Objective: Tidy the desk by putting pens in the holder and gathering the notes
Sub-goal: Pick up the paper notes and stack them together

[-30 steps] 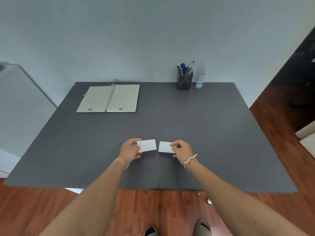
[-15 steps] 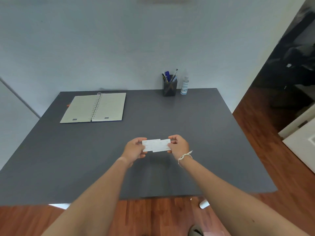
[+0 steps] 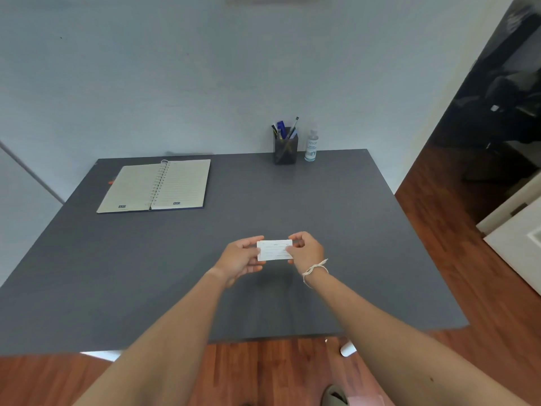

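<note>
Two small white lined notes (image 3: pixel 273 250) are stacked one on the other and held above the middle of the dark grey desk (image 3: pixel 336 230). My left hand (image 3: pixel 240 259) pinches their left edge and my right hand (image 3: pixel 306 252) pinches their right edge. A white string is tied round my right wrist. At the desk's far edge stands a dark square pen holder (image 3: pixel 285 148) with several pens (image 3: pixel 282 130) sticking out of it.
An open spiral notebook (image 3: pixel 155 187) lies at the far left of the desk. A small clear spray bottle (image 3: pixel 311 145) stands just right of the holder. A wall runs behind the desk; wooden floor and white furniture lie to the right.
The two notes were apart, one in each hand; my hands came together and the notes now overlap as one stack. The camera view has also shifted up and right.
</note>
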The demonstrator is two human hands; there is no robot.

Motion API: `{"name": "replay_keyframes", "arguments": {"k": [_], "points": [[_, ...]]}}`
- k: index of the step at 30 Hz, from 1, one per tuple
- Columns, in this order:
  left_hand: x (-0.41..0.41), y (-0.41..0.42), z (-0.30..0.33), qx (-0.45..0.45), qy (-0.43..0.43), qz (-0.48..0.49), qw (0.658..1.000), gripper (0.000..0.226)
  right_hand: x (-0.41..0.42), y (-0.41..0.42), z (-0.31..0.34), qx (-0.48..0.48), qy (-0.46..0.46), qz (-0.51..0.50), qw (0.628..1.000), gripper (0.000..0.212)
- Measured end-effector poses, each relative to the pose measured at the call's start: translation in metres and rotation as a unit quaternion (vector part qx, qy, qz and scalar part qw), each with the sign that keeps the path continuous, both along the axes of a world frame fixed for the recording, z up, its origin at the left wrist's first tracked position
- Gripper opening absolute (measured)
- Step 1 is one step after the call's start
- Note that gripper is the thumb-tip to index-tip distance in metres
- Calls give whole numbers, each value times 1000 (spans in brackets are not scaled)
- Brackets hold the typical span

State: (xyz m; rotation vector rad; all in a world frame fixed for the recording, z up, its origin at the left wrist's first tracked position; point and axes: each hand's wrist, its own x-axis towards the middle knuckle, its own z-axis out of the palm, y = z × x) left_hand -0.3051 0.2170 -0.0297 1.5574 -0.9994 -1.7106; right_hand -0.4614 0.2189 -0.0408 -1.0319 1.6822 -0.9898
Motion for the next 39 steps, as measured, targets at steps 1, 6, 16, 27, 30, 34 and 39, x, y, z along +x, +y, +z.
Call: {"name": "replay_keyframes", "arguments": {"k": [1,6,16,27,30,34,39], "points": [[0,0,0,2,4,-2,1000,36,0,0,-1,2,5,0,1000,19],[-3,1,1,6,19,-7,1000,37,-2,2,-3,8,10,16,1000,19],[-6,-2,2,5,31,-5,999,37,-9,-1,0,47,-130,9,990,30],[-11,-10,-1,12,14,-2,1000,36,-18,-12,-3,62,-147,38,987,27],[-17,-14,-2,9,7,2,1000,35,-24,-15,-3,64,-155,43,985,19],[-31,-18,-1,4,-1,6,1000,35,-38,-20,-4,69,-163,48,983,16],[-56,-25,1,-7,-20,6,1000,33,-63,-29,-5,72,-173,53,981,16]]}}
